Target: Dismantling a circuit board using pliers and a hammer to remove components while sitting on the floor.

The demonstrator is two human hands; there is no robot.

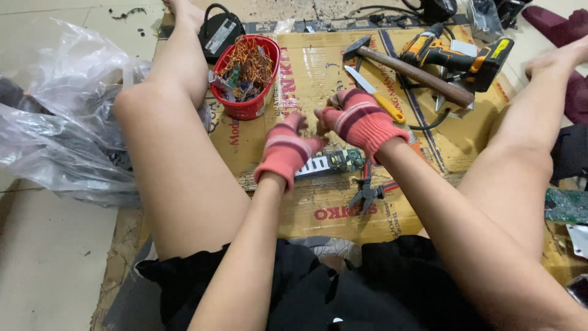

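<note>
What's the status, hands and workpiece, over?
Left hand and right hand, both in red striped gloves, raised together, grip unclear. Green circuit board with white strip lies on cardboard below. Red-handled pliers beside it.

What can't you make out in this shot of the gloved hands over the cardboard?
Head view only:
- Circuit board: mostly hidden behind the left hand and right hand.
- Whether either hand grips anything: fingertips are blurred and curled toward each other.
- Pliers: handles run under the right wrist.
- Red bowl: a tangle of copper wire; smaller scraps too small to tell.
- Green board: cut off by the right edge.
</note>
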